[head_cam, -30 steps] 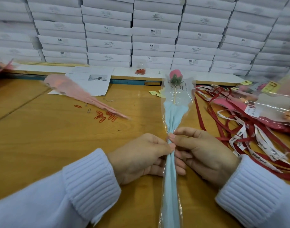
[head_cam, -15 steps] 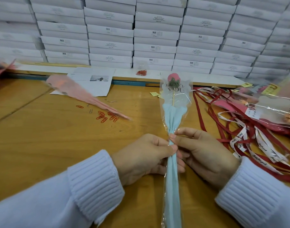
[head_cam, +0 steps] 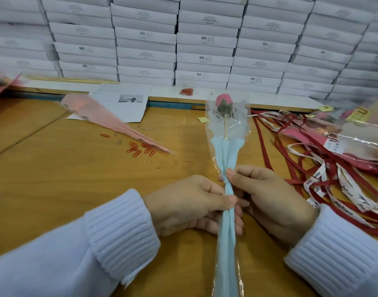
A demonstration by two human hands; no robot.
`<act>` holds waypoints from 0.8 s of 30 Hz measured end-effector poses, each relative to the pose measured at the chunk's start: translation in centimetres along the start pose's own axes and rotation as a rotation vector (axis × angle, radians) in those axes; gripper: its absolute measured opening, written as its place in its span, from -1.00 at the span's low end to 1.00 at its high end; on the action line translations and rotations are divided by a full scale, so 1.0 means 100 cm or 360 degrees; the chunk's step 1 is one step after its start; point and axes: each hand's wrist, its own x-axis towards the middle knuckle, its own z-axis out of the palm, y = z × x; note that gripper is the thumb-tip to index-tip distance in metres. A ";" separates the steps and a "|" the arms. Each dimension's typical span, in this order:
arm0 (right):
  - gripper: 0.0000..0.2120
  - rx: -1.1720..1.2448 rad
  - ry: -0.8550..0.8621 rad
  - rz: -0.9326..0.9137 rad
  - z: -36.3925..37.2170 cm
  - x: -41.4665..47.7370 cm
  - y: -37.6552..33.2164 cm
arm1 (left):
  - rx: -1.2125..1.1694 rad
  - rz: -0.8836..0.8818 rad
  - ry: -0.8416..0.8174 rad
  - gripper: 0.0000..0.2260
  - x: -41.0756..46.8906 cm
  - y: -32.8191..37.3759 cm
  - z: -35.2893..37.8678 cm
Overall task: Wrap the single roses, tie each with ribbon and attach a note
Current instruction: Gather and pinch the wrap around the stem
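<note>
A single pink rose (head_cam: pixel 224 100) sits in a clear and light-blue sleeve (head_cam: pixel 226 151) printed "LOVE YOU", lying lengthwise on the wooden table. My left hand (head_cam: pixel 190 205) grips the gathered blue neck of the sleeve from the left. My right hand (head_cam: pixel 267 196) pinches the same neck from the right, thumb on top, where a small metal clip or wire shows. A tangle of red and white printed ribbons (head_cam: pixel 325 181) lies to the right. Yellow notes (head_cam: pixel 202 119) lie beyond the sleeve.
An empty pink sleeve (head_cam: pixel 102 118) and several red paper clips (head_cam: pixel 140 150) lie at the left. Wrapped roses (head_cam: pixel 359 133) are piled at the right. A printed sheet (head_cam: pixel 123 103) and a bag of clips (head_cam: pixel 186 91) sit by the wall of stacked white boxes (head_cam: pixel 205 39).
The rose has shifted slightly toward me. My right thumb has moved up the neck of the sleeve; both hands keep their hold.
</note>
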 end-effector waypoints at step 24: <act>-0.75 0.0049 0.0017 0.0022 0.003 -0.001 -0.005 | 0.0084 0.0177 0.0218 -0.82 0.005 -0.002 0.005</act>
